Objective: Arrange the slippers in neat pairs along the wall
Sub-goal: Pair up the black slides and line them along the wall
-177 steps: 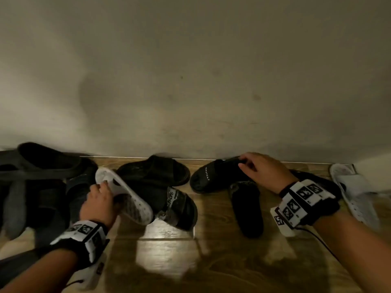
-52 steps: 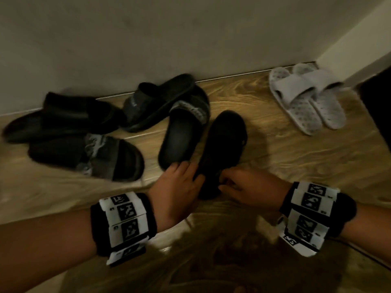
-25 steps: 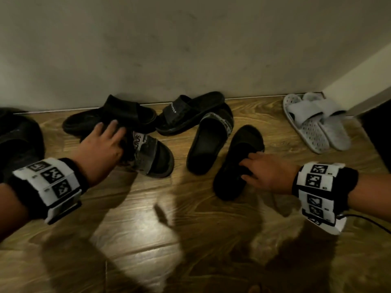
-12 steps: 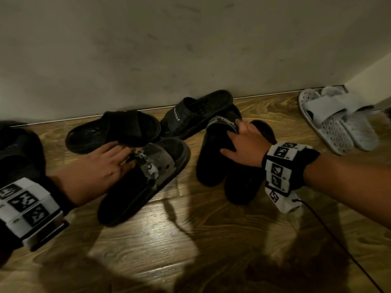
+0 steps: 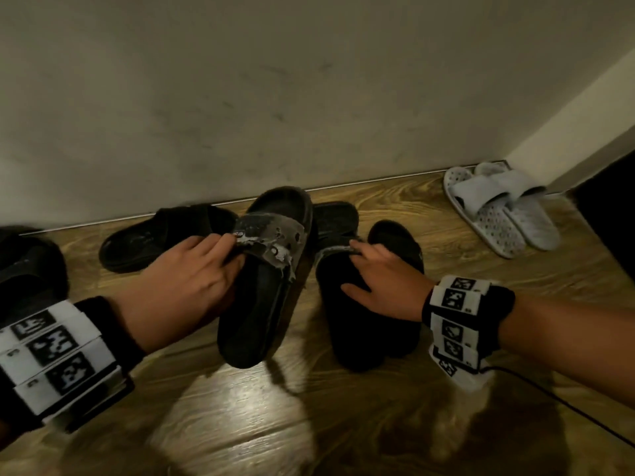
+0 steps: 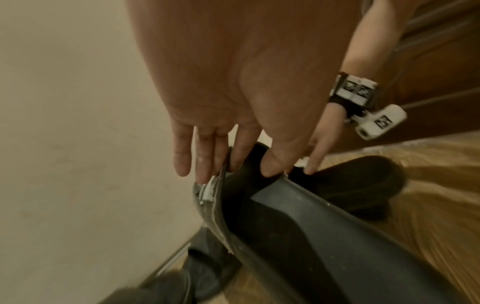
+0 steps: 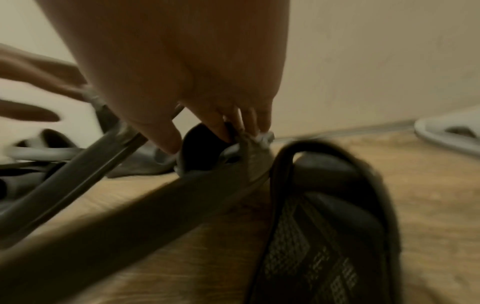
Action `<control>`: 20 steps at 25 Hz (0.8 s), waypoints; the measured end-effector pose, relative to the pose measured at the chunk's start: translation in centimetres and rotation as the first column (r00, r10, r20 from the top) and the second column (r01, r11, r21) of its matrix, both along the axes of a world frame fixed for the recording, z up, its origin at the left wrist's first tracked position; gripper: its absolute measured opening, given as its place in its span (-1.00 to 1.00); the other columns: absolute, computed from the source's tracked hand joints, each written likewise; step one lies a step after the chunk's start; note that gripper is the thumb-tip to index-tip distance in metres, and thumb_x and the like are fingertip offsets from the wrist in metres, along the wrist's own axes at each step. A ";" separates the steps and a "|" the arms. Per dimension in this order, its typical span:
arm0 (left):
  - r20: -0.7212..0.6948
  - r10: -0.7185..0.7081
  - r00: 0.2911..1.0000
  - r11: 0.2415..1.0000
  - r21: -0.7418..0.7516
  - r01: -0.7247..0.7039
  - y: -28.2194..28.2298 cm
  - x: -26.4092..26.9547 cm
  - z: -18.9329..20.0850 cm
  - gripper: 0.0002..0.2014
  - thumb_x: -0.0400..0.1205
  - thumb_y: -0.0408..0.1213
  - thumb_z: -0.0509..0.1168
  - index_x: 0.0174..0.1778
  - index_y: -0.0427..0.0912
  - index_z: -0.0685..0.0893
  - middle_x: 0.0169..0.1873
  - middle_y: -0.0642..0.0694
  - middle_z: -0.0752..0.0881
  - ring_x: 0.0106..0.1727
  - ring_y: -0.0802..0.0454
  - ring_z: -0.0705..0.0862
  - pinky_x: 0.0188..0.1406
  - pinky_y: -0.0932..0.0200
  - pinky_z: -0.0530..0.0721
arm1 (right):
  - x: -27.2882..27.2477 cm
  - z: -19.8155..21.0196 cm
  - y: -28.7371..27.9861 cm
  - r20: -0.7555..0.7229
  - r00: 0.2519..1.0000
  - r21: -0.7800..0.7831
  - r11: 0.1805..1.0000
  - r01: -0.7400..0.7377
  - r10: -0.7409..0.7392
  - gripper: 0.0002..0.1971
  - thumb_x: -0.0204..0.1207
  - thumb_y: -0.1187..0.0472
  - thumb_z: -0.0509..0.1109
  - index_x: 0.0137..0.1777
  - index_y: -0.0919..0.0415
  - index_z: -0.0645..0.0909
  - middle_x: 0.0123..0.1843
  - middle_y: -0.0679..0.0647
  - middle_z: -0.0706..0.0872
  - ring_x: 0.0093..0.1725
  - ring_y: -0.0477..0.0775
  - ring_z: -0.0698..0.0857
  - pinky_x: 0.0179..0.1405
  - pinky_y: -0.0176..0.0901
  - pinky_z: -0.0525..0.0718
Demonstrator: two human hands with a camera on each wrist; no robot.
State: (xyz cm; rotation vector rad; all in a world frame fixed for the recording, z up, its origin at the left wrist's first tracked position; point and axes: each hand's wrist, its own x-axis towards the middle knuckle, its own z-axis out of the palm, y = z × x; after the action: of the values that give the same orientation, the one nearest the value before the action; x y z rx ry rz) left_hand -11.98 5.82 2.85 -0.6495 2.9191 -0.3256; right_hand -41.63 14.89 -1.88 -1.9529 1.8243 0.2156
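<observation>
- Wood-grain floor (image 5: 378, 417) meets a plain pale wall (image 5: 275, 97) ahead of you, with a corner at the far right.
- Your left hand (image 5: 185, 280) grips the worn grey strap of a black slipper (image 5: 261, 304); the left wrist view shows the strap pinched between your fingers (image 6: 205, 156) and the sole hanging tilted off the floor.
- Your right hand (image 5: 381, 276) pinches the frayed strap edge of a second worn slipper (image 5: 340, 304), just right of the first; the right wrist view shows fingertips (image 7: 244, 121) closed on that strap.
- Just beside its right edge, touching it, lies a plain black slipper (image 5: 398, 249), toe towards the wall.
- Behind these two, another black slipper (image 5: 335, 218) sits against the wall, partly hidden.
- Left of the held one, a black slipper (image 5: 154, 235) lies sideways near the wall.
- At the far left edge, more dark footwear (image 5: 27, 266) is only partly in view.
- Near the right corner, a pale grey pair (image 5: 498, 207) sits side by side, well apart from the black ones.
- Both your wrists carry black bands with marker tags.
</observation>
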 end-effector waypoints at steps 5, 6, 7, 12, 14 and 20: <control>-0.067 0.091 0.994 0.996 0.006 -0.090 -0.2 -1.1 3.2 -0.57 0.56 -0.13 0.32 0.31 -0.26 0.63 -0.05 -0.20 0.60 -0.07 -0.17 0.65 -0.13 -0.06 0.70 | -1.5 4.0 3.2 0.091 0.996 -0.081 0.996 0.032 -0.025 -0.39 0.59 -0.25 0.14 0.44 0.18 0.49 0.68 0.03 0.25 0.55 0.15 0.30 0.53 0.12 0.35; -0.075 0.093 0.993 0.996 0.017 -0.092 -0.1 -1.7 3.6 -0.55 0.54 -0.13 0.34 0.32 -0.26 0.62 -0.04 -0.20 0.61 -0.08 -0.17 0.66 -0.13 -0.06 0.70 | -2.3 4.6 3.6 0.088 0.995 -0.096 0.994 0.045 -0.036 -0.39 0.59 -0.27 0.12 0.42 0.17 0.52 0.68 0.00 0.26 0.54 0.14 0.30 0.51 0.10 0.35; -0.082 0.085 0.993 0.996 0.026 -0.083 -0.1 -2.4 3.9 -0.54 0.53 -0.14 0.35 0.32 -0.27 0.62 -0.04 -0.21 0.61 -0.09 -0.17 0.66 -0.13 -0.06 0.71 | -3.2 5.0 4.0 0.073 0.996 -0.111 0.992 0.062 -0.054 -0.39 0.58 -0.29 0.11 0.40 0.15 0.55 0.67 -0.02 0.27 0.53 0.14 0.32 0.49 0.06 0.34; -0.107 0.062 0.992 0.990 0.134 -0.047 0.7 -6.4 4.6 -0.53 0.58 -0.04 0.23 0.36 -0.19 0.55 0.18 -0.20 0.56 0.09 -0.15 0.66 0.03 0.00 0.68 | -9.4 5.3 4.7 0.008 0.944 -0.134 0.935 0.328 -0.329 -0.44 0.59 -0.22 0.21 0.39 0.17 0.57 0.68 -0.08 0.26 0.56 0.20 0.30 0.52 0.06 0.27; -0.124 0.066 0.990 0.981 0.188 -0.042 0.4 -8.0 4.4 -0.53 0.62 -0.01 0.14 0.40 -0.15 0.50 0.24 -0.16 0.51 0.15 -0.12 0.63 0.08 0.01 0.69 | -12.0 4.5 4.4 -0.009 0.904 -0.150 0.894 0.422 -0.428 -0.45 0.60 -0.16 0.25 0.42 0.23 0.55 0.68 -0.01 0.27 0.59 0.23 0.29 0.55 0.07 0.24; -0.159 0.058 0.986 0.974 0.226 -0.021 -1.4 -11.1 2.9 -0.54 0.63 -0.01 0.06 0.35 -0.16 0.55 0.11 -0.16 0.53 -0.01 -0.14 0.67 -0.08 0.00 0.70 | -16.7 0.3 4.4 -0.166 0.849 -0.004 0.861 0.509 -0.502 -0.43 0.62 -0.17 0.19 0.42 0.26 0.53 0.70 0.10 0.22 0.61 0.21 0.30 0.58 0.13 0.20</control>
State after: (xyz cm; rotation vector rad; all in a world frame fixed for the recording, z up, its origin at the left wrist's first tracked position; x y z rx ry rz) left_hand -23.04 4.43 5.80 -0.7291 3.0297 0.0666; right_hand -58.35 19.26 -1.55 -1.3871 2.3473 0.2397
